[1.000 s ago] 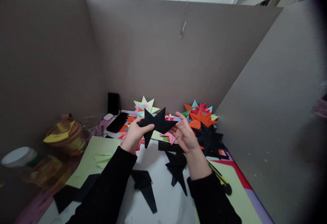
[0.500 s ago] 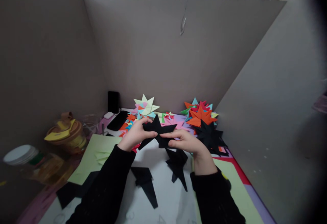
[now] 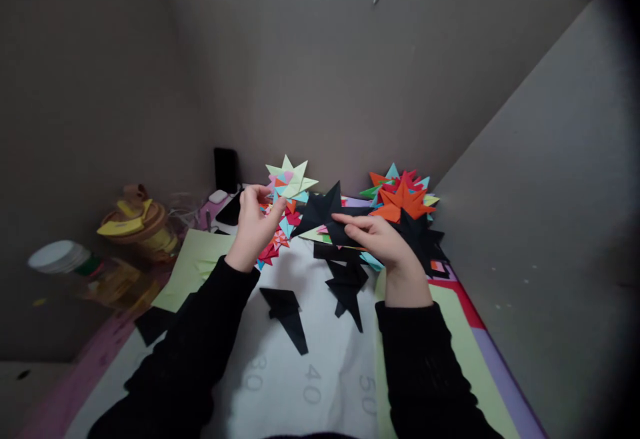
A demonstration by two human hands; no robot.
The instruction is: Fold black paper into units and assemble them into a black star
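Note:
My right hand (image 3: pixel 383 242) pinches a partly assembled black paper star (image 3: pixel 320 212), its index finger lying along the front near the centre. The thumb is hidden behind the paper. Left of the star, my left hand (image 3: pixel 254 229) is off the paper, its thumb and fingers apart with nothing between them. Below on the white sheet (image 3: pixel 280 385) lie two folded black paper pieces, a left one (image 3: pixel 285 313) and a right one (image 3: pixel 349 289). Another black paper star (image 3: pixel 423 239) rests just beyond my right hand.
Colourful paper stars are heaped at the back, a pale green one (image 3: pixel 295 182) at left and an orange one (image 3: pixel 404 200) at right. A phone (image 3: pixel 227 170), a lidded jar (image 3: pixel 60 257) and a brown-topped container (image 3: pixel 135 225) line the left side. Grey partitions (image 3: pixel 320 79) surround the table.
My left hand has let go of the black star and moved left. My right hand keeps it, and the star has turned somewhat. The view has tilted down.

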